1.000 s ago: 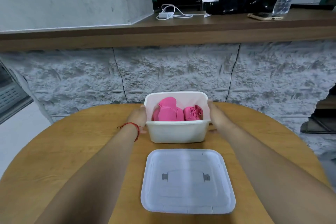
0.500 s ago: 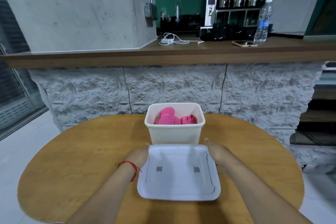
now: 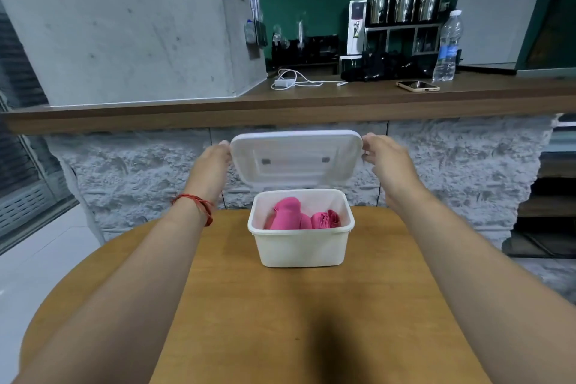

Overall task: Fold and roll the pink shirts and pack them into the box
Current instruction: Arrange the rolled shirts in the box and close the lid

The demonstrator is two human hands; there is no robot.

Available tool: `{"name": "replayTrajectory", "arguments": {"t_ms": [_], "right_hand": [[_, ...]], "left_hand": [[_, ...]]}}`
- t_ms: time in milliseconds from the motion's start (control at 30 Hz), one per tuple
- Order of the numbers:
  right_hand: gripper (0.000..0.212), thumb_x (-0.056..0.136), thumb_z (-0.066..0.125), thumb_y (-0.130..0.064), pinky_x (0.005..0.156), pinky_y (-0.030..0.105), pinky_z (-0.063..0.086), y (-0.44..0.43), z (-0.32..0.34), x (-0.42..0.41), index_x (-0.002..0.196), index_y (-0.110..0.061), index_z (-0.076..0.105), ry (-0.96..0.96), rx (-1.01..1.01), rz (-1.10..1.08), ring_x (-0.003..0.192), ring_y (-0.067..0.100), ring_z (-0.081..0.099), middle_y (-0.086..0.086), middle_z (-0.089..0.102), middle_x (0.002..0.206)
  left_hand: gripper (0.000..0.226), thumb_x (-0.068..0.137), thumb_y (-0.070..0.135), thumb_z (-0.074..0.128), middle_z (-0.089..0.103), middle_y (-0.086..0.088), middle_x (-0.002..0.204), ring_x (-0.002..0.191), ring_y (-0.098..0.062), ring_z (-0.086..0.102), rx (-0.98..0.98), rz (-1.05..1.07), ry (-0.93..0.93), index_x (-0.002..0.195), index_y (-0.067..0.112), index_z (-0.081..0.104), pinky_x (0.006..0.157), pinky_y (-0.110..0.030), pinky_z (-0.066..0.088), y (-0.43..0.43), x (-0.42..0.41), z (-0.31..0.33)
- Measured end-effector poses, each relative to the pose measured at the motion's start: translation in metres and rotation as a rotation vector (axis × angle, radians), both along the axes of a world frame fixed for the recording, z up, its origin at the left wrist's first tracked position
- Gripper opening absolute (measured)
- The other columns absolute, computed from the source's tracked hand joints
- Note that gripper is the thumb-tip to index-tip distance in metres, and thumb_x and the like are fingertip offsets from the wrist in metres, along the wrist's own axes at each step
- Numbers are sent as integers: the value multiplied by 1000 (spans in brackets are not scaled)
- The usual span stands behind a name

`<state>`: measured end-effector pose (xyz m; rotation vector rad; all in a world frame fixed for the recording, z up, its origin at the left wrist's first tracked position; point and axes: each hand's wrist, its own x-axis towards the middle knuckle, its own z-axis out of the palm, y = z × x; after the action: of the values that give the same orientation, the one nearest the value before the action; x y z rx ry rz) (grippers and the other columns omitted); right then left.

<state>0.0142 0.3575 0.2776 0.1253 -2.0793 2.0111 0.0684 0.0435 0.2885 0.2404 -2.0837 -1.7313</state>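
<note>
A white plastic box (image 3: pixel 300 248) stands on the round wooden table (image 3: pixel 311 321). Inside it lie rolled pink shirts (image 3: pixel 288 215), one larger roll on the left and a smaller one (image 3: pixel 325 219) on the right. Above the box, tilted toward me, hangs the white lid (image 3: pixel 296 157). My left hand (image 3: pixel 212 165) grips the lid's left edge, and my right hand (image 3: pixel 386 159) grips its right edge. A red string bracelet circles my left wrist.
Behind the table runs a wooden counter (image 3: pixel 187 109) on a rough grey stone base. On it lie a white charger with cable (image 3: pixel 285 82), a phone (image 3: pixel 417 86) and a water bottle (image 3: pixel 447 47). A concrete pillar (image 3: pixel 124 25) rises at the left.
Both hands left the box sides, took the lid from the table in front of the box and lifted it above the box. The camera view tilted upward.
</note>
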Motion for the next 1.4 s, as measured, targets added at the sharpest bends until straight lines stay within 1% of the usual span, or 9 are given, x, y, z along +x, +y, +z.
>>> {"name": "replayTrajectory", "arguments": {"t_ms": [233,433,700,900,1000,1167,1267,1333,1400], "right_hand": [[14,97,68,-36,78,23,41,-14,-88,-39,103,-23,68,-121,-8,-72,108,3,62,-14,69,110],[10,96,67,-36,76,27,48,-22,-138,-40,102,-28,67,-113,-35,-201,90,-1,67,-13,73,102],[11,96,66,-36,69,29,46,-24,-171,-46,106,-32,63,-174,76,-275,91,9,66,-13,68,102],[22,96,65,-30,91,43,53,-29,-177,-47,118,-29,67,-54,389,-281,107,20,60,-11,56,111],[33,99,55,-41,93,47,51,-29,-173,-46,128,-36,69,-41,775,-229,112,25,50,-4,46,114],[29,101,47,-36,98,41,42,-37,-156,-53,116,-28,70,58,1208,-172,125,21,43,-2,54,122],[41,103,40,-47,76,36,40,-46,-141,-67,84,-15,57,100,1293,-100,104,29,62,3,55,90],[64,99,31,-71,76,39,46,-58,-132,-77,113,-17,63,-19,1341,-37,109,34,62,10,59,106],[87,89,21,-90,105,51,41,-69,-136,-82,158,-39,32,-188,1365,108,149,41,30,14,33,162]], "left_hand": [[30,92,37,64,66,4,114,100,-4,60,334,22,-102,117,20,65,101,-40,41,-9,-52,-103],[15,96,48,56,66,18,105,100,-3,60,174,174,-88,103,36,62,75,-27,40,-7,-59,-160],[8,96,42,61,73,16,99,84,5,65,77,272,-95,103,41,58,68,-28,44,-3,-56,-192],[8,98,34,65,71,14,105,95,7,65,-45,249,-53,106,36,62,76,-24,47,4,-52,-201],[19,103,28,55,59,18,113,94,9,61,-234,164,-65,113,36,69,71,-10,44,2,-54,-200],[22,99,25,55,57,8,110,105,-14,45,-728,151,-155,116,29,69,80,-29,41,-4,-69,-183],[23,96,47,57,65,1,100,85,-20,61,-815,55,-277,108,28,55,65,-32,49,0,-84,-159],[64,93,73,47,63,-7,122,100,-27,62,-951,-29,-383,138,29,45,81,-37,54,10,-96,-152],[89,86,90,29,34,-14,159,138,-36,41,-1122,-68,-504,160,41,20,109,-47,39,27,-103,-155]]}}
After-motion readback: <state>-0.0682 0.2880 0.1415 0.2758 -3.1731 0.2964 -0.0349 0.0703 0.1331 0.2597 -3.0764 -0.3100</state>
